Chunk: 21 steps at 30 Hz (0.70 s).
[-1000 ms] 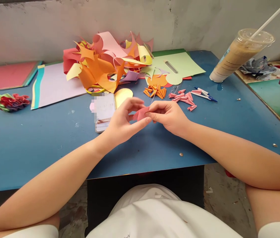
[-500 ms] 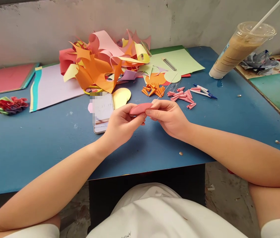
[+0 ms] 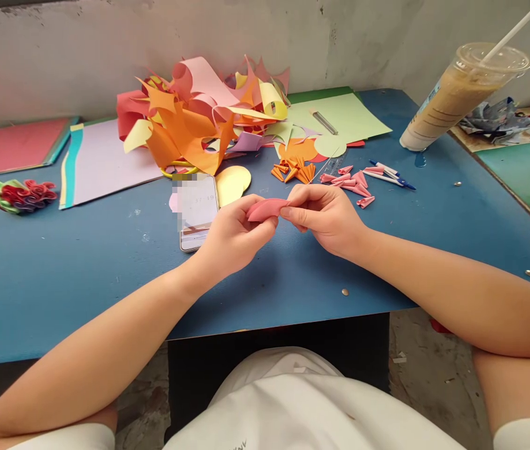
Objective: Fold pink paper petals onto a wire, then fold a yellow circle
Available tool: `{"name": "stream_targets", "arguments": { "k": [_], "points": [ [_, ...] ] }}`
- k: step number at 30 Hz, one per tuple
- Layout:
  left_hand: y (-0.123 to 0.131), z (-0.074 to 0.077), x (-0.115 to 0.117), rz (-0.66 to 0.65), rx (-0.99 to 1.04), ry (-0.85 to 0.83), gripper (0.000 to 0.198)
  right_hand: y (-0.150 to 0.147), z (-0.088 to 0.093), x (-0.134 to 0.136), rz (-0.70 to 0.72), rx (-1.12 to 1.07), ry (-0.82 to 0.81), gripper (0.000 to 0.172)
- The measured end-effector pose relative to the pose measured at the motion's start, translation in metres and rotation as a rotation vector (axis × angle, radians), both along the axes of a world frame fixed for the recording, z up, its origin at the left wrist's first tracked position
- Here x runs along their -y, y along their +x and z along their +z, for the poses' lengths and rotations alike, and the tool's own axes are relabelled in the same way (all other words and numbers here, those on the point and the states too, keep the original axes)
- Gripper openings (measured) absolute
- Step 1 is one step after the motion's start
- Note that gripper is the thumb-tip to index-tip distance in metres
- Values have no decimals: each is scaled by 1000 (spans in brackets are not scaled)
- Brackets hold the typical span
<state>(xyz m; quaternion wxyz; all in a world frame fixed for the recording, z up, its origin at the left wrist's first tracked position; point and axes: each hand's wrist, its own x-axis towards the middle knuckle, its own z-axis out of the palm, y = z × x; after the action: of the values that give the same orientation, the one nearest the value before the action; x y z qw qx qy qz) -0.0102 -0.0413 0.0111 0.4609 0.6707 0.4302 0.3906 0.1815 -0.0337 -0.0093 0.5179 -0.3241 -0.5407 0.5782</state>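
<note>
A folded piece of pink paper (image 3: 267, 210) with a curved edge is held between both hands above the blue table. My left hand (image 3: 241, 228) grips its left end, fingers behind and thumb in front. At the right end, my right hand (image 3: 324, 215) pinches the paper between thumb and fingers. Just beyond my right hand lie small rolled pink paper cones (image 3: 352, 182) and a heap of orange paper cones (image 3: 294, 169). A phone (image 3: 197, 212) and yellow paper circles (image 3: 233, 185) lie beside my left hand.
A pile of paper offcuts (image 3: 194, 119) stands against the wall. A tall cup of drink (image 3: 462, 100) with a straw is at the back right, pens (image 3: 390, 175) in front of it. Coloured sheets (image 3: 110, 156) and a ruffled paper piece (image 3: 24, 196) lie left.
The view has shifted slightly. The folded pink paper has tilted a little, showing more of its face; both hands keep their hold on it.
</note>
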Motion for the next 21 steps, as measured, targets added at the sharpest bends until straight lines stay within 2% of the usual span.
{"name": "stream_targets", "arguments": {
  "k": [3,7,14,18,21],
  "points": [
    [2,-1,-1,-3,50,-30,3,0,-2,0,-20,-4,-9,38],
    [3,-4,-4,-9,104,-72,14,0,-1,-3,-19,30,17,39],
    [2,-6,-6,20,27,-76,11,3,3,-5,5,67,78,34],
    [3,-8,-6,49,17,-58,15,-1,-2,-1,-89,86,84,31],
    [4,-10,-7,16,53,-34,20,-5,-5,3,-162,101,95,28]
  ]
}}
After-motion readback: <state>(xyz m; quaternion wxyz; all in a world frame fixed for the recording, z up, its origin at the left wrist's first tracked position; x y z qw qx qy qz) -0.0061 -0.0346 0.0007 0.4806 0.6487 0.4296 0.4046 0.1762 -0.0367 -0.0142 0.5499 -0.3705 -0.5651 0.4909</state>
